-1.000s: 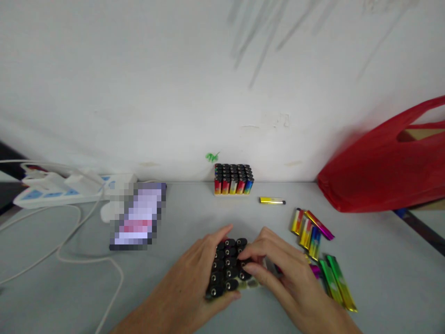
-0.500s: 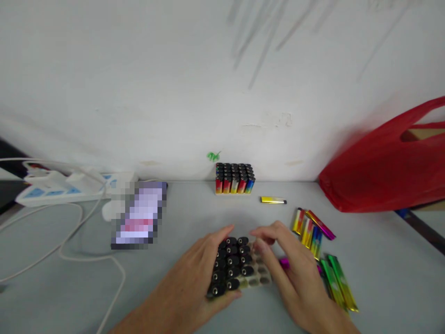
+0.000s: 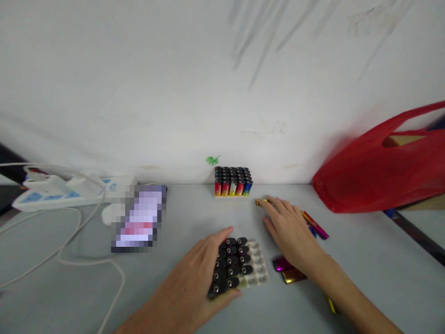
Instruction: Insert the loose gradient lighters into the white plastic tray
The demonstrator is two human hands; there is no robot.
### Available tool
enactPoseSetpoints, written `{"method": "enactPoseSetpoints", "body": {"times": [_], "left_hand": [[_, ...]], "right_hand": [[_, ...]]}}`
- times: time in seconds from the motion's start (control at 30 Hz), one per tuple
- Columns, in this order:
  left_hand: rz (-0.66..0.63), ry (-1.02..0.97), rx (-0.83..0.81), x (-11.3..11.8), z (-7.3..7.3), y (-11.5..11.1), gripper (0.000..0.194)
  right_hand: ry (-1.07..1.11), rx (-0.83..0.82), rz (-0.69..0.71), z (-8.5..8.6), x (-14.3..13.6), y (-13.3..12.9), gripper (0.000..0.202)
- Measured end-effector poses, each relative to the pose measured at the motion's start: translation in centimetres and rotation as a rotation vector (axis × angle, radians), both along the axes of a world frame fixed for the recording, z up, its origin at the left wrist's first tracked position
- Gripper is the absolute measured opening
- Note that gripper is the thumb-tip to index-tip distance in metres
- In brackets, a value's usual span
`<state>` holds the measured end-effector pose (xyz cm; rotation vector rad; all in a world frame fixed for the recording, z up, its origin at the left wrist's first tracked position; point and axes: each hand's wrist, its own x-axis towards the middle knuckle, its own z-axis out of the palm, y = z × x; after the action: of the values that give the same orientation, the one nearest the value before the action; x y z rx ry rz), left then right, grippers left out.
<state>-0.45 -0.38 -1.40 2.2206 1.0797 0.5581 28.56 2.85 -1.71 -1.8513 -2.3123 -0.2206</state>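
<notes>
Head view: a tray (image 3: 259, 265) part-filled with black-topped lighters (image 3: 232, 260) is clasped by the left hand (image 3: 194, 276). A yellow lighter (image 3: 261, 202) is partly covered by the loosely spread right hand (image 3: 289, 228).

My left hand (image 3: 193, 273) clasps the left side of a pale tray (image 3: 257, 262), whose right part shows rows of open hollows. Black-capped pieces (image 3: 232, 260) stand upright in it, packed in columns toward my palm. Beyond the tray and to its right, a yellow piece (image 3: 262, 202) lies flat, partly hidden by my right hand (image 3: 287, 225). Near the tray's right side lie a shiny magenta piece (image 3: 282, 264) and an orange-gold piece (image 3: 293, 277); farther right, a red-and-magenta piece (image 3: 315, 226) lies slantwise.
</notes>
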Motion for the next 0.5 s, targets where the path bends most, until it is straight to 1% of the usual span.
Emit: {"method": "enactPoseSetpoints", "body": {"times": [0.1, 0.23, 0.37, 0.43, 0.5], "left_hand": [[0.005, -0.018, 0.008, 0.1, -0.5, 0.0, 0.102], [0.007, -0.034, 0.008, 0.1, -1.1, 0.0, 0.103], [0.006, -0.039, 0.022, 0.1, -0.9, -0.1, 0.106], [0.005, -0.025, 0.008, 0.0, -0.6, -0.1, 0.104], [0.001, -0.013, -0.004, 0.0, -0.6, -0.1, 0.102]], "right_hand": [[-0.014, 0.012, 0.029, 0.0, 0.1, 0.3, 0.034], [0.002, 0.012, 0.056, -0.8, 0.4, 0.6, 0.024], [0.066, -0.009, 0.068, -1.6, 0.6, 0.8, 0.017], [0.102, -0.025, 0.074, -1.2, 0.3, 0.6, 0.019], [0.183, -0.056, 0.09, -0.1, -0.4, 0.1, 0.022]]}}
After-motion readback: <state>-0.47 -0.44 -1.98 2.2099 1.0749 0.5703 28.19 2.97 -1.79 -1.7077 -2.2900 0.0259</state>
